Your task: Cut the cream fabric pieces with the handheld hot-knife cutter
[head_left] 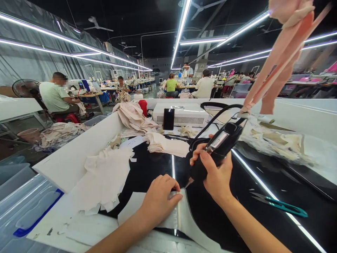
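Observation:
My right hand [217,175] is wrapped round a black hand-held power tool [223,140] with a silver plate on its side and a cable at its upper end. Its pointed metal tip [189,182] is directed down at the far edge of a pale fabric piece [185,214]. On that fabric rests my left hand [162,196], thumb and fingers closed on the edge close to the tip. The fabric lies on a glossy black work surface [147,172]. Pink fabric strips [284,59] hang from above and are tied to the tool's upper end.
Teal thread snips [281,205] lie to the right. Cut cream pieces [105,175] and a fabric stack [168,144] lie left and ahead. A phone [169,118] leans on a white vented box [184,112]. Plastic-wrapped scraps [279,140] sit right. Several people work beyond.

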Demonstrator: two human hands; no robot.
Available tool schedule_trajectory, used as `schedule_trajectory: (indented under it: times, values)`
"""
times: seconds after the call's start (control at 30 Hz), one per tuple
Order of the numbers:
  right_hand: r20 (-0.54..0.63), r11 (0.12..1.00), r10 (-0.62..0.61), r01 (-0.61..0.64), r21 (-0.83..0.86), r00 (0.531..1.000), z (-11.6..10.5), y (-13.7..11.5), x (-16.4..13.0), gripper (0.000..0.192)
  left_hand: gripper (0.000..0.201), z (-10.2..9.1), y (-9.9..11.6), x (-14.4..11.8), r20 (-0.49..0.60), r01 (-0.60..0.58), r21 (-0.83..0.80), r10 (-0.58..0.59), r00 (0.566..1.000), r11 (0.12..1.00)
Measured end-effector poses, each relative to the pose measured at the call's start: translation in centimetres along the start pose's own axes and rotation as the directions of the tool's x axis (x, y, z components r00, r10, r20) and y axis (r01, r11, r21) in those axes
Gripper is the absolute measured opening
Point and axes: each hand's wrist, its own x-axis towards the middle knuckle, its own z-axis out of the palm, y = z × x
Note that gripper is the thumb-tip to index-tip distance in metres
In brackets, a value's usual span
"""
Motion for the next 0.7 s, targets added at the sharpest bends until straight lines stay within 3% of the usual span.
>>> schedule_trajectory:
  times: [0.53,0.7]
  values:
    - [0.049,1.0,-0.02,0.02,-0.003,0.999,0.26,0.0,-0.69,0.032,0.021,-0.06,-0.01,-0.27,-0.034,0.03,-0.014,-0.031,0.999,0.999]
    - [0.063,0.999,-0.043,0.044,-0.008,0.997,0.4,-0.11,-0.82,0.031,0.02,-0.22,0.27,-0.59,-0.079,-0.095,0.044,0.098,0.992,0.994]
